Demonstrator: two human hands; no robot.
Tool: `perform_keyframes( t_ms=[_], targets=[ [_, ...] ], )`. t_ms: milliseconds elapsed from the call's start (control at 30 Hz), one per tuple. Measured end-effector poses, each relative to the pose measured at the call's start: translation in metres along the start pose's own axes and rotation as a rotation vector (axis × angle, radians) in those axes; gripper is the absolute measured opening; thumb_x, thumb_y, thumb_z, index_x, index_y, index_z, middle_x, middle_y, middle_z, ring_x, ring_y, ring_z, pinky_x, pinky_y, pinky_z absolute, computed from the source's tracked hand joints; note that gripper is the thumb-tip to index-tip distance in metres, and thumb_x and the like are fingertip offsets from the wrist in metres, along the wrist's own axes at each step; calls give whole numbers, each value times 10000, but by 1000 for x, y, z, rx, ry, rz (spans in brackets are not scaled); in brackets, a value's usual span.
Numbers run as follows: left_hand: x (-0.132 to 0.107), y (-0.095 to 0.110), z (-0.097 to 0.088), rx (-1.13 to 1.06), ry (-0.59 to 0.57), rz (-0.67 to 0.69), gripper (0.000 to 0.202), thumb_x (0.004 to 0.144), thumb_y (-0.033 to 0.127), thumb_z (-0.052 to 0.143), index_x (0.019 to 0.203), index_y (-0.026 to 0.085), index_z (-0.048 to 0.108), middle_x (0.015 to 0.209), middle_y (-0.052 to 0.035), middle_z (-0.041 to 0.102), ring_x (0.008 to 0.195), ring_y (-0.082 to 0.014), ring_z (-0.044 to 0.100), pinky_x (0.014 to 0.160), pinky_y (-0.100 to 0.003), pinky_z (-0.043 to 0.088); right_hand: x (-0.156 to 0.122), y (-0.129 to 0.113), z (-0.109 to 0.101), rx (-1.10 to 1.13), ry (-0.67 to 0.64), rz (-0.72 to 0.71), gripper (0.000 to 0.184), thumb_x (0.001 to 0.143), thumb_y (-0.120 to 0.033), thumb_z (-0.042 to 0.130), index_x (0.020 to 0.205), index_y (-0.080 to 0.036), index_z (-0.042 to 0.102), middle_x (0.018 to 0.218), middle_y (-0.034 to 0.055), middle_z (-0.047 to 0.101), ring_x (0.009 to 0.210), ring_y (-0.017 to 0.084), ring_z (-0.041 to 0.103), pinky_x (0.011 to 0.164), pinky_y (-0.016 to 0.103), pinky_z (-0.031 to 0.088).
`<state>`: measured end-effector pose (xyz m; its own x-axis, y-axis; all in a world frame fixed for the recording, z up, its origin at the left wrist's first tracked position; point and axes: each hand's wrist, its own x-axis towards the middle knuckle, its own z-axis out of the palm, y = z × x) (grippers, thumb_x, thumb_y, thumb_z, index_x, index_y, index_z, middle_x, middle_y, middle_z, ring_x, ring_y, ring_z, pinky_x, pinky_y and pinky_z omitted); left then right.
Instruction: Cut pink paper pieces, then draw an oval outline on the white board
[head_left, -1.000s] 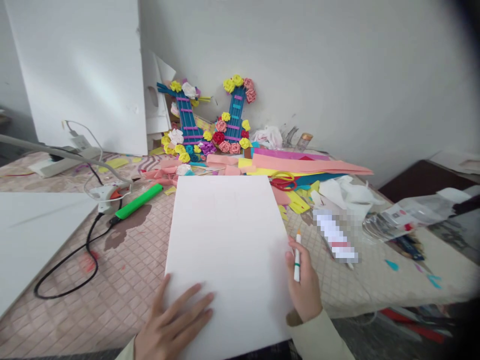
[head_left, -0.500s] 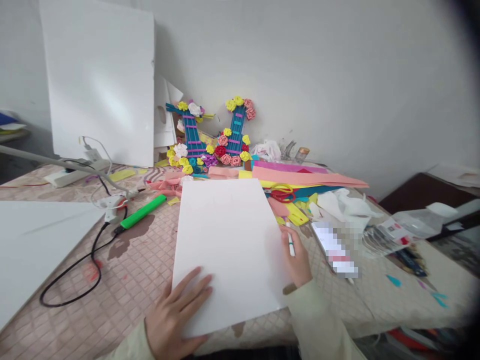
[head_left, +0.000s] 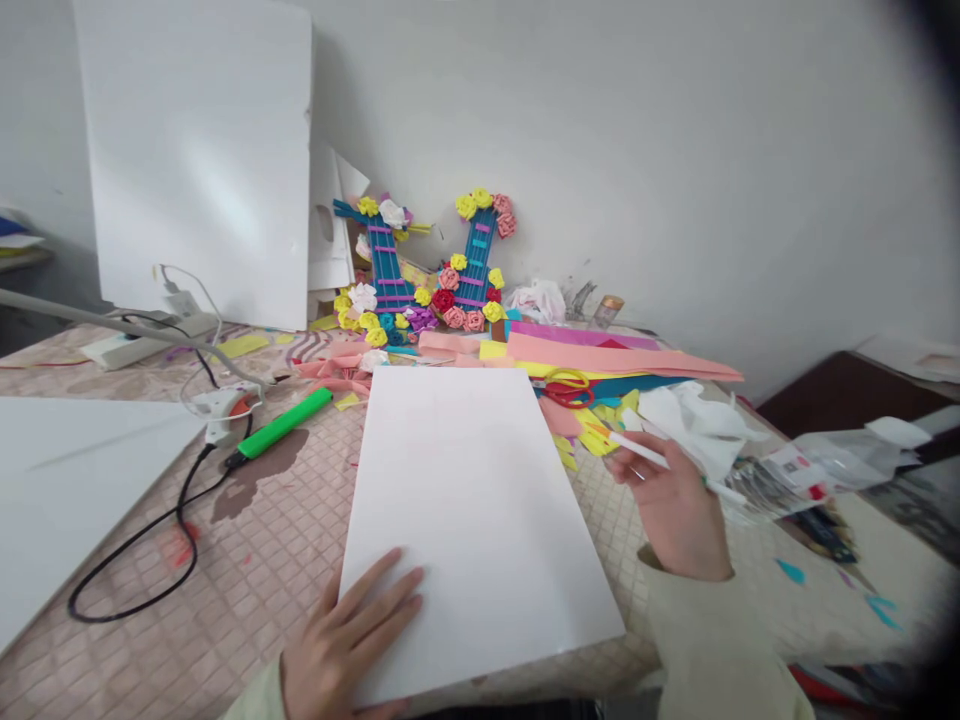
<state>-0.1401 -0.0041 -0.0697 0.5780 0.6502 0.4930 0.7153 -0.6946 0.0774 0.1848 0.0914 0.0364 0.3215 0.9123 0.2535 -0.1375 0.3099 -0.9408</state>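
Note:
A blank white board (head_left: 465, 490) lies flat on the table in front of me. My left hand (head_left: 345, 630) rests on its lower left corner, fingers stretched out. Raised to the right of the board, my right hand (head_left: 671, 500) grips a slim white pen (head_left: 637, 448), which points to the upper left. The phone seen there earlier is hidden by that hand.
Red-and-yellow scissors (head_left: 566, 388) lie among coloured paper strips (head_left: 622, 355) behind the board. Two paper-flower guitars (head_left: 472, 265) lean on the wall. A glue gun (head_left: 225, 410) and a green stick-shaped device (head_left: 277, 430) are left; a plastic bottle (head_left: 825, 465) lies right.
My right hand has lifted away from the board's edge and moved right with the pen, which has turned from near upright to slanting. My left hand stays on the board.

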Motion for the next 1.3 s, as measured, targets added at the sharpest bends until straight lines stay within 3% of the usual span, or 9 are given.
perform_keyframes(
  t_ms=[100,200,400,600,767,1000,1167,1300],
  targets=[
    [-5,2,-2,31,18,11,596,726,520,520,1226,203,452,1259,-15,501,1235,-288,342,1034,-446,120,5,13,-1,24,58,-16,184,747,-358,573,720,-196,655,601,-11,522,601,126,496,608,279,437],
    [-9,2,-5,60,20,32,595,731,538,513,1209,185,471,1258,-18,502,1243,-288,330,1037,-445,134,5,39,0,-4,34,61,170,692,-359,631,696,-190,648,605,-8,551,615,142,520,662,311,458],
    [-11,0,-11,82,-8,75,565,761,542,464,1197,183,487,1267,-14,494,1259,-291,302,1046,-451,122,-7,75,3,-15,-20,221,203,680,-372,647,703,-173,672,576,15,579,597,170,549,592,316,453],
    [-21,1,-6,25,-18,149,573,774,542,452,1223,187,459,1284,-33,476,1250,-322,308,1025,-503,150,-18,69,-8,-19,-27,226,188,692,-378,644,705,-194,685,624,13,593,607,159,527,620,311,431],
    [-22,7,-2,18,-10,115,556,763,544,466,1202,203,483,1275,-29,486,1244,-318,321,1026,-506,131,-20,72,-10,-20,-20,224,183,693,-371,646,702,-193,686,584,8,583,604,159,520,626,316,425],
    [-14,10,-7,34,-3,80,556,736,502,527,1202,201,482,1268,-32,494,1247,-306,321,1014,-477,153,-8,56,7,0,-8,177,154,674,-355,651,669,-202,670,704,8,606,613,146,524,662,326,445],
    [-16,8,-7,44,-3,67,563,733,501,527,1205,199,478,1260,-37,502,1246,-317,319,1010,-503,148,7,34,17,38,-69,145,192,682,-372,635,699,-184,669,558,-11,532,598,149,511,658,327,449],
    [-19,6,-8,40,-11,85,543,742,497,516,1194,199,487,1263,-30,501,1249,-308,316,1024,-486,155,15,25,21,109,-111,110,152,704,-326,624,700,-181,668,563,-11,536,577,125,496,608,284,437]
  ],
)
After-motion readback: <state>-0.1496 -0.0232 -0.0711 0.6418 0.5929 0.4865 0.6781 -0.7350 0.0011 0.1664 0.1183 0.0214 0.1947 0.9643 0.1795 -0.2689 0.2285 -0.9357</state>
